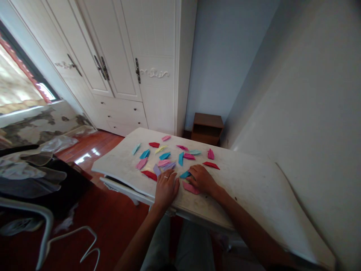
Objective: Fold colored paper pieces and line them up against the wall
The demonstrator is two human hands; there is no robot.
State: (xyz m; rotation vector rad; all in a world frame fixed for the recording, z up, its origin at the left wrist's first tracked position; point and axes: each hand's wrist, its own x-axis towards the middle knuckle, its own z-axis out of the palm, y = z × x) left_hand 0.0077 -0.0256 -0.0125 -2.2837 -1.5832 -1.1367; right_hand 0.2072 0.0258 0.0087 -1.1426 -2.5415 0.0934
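Note:
Several small folded paper pieces lie scattered over the white table [242, 180]. My left hand [166, 188] rests at the near edge with its fingers stretched out, close to a lavender folded paper [157, 170] and a red one [149, 175]. My right hand [200, 178] has its fingers curled at a blue folded paper [184, 174], which sticks out to the left of the fingertips. Just below that hand is a pink folded paper [191, 188]. Farther back are a teal piece [181, 158], a yellow piece [161, 149] and a red piece [211, 165].
A white wardrobe [158, 41] stands behind the table, with a brown bedside cabinet [208, 121] beside it. The wall [304, 94] runs along the right. At left are a dark heap with cloth [42, 180] and a white metal frame [46, 218].

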